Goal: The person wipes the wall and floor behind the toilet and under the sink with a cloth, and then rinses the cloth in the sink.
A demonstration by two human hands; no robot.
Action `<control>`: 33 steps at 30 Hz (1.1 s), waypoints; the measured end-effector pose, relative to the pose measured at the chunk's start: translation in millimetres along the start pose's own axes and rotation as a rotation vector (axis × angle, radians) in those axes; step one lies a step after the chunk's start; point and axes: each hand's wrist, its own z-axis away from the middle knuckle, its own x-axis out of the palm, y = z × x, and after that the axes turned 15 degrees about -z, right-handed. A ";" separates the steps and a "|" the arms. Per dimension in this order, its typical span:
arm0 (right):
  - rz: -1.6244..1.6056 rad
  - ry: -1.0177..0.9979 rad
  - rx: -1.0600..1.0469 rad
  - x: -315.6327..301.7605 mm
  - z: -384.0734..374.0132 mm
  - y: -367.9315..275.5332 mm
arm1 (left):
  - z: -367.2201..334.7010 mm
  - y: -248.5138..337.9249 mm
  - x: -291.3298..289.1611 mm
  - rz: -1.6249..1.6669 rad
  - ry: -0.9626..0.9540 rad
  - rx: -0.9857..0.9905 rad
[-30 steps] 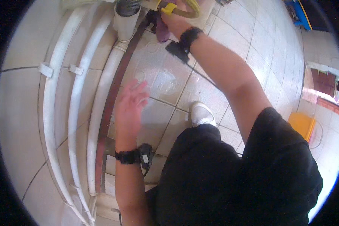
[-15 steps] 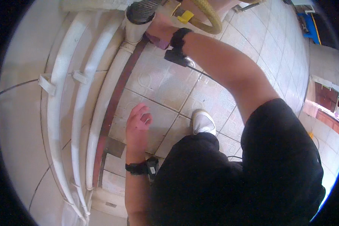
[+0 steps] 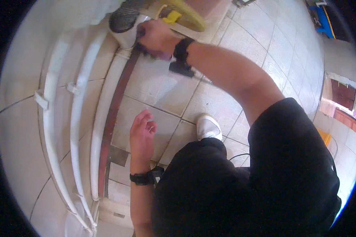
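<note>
My right hand reaches to the far side, close against the white pipe joint where a grey ribbed hose enters. Its fingers are closed and blurred. A dark purplish patch shows at the fingers and palm, but what they hold, if anything, is unclear. My left hand hangs over the tiled floor with loosely bent fingers and no visible object in it. Black bands circle both wrists, and a dark box-shaped piece hangs by the right one.
White pipes run down along the tiled wall on the left. Beyond my right hand are a yellow hose and a yellow fitting. My white shoe stands on the floor. A blue object lies far right.
My right hand has shifted left and slightly nearer along the pipe joint. The whole view has moved a little. My left hand keeps nearly the same pose.
</note>
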 end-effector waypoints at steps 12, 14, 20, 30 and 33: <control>0.489 0.247 -0.427 -82.4 8.0 33.9 | -13.5 3.9 15.1 -0.153 -0.092 0.037; 0.587 0.168 -0.429 -87.2 -7.6 38.8 | -16.4 3.5 20.3 -0.225 -0.095 0.017; 0.771 -0.015 -0.194 -95.8 20.0 91.9 | -24.6 3.1 33.1 -0.199 -0.111 -0.053; 0.564 0.421 0.020 -195.8 89.4 102.5 | -30.7 -3.4 30.1 -0.139 -0.112 -0.048; 0.451 0.526 0.032 -194.9 71.2 106.6 | -36.3 -7.5 25.3 -0.101 -0.139 -0.068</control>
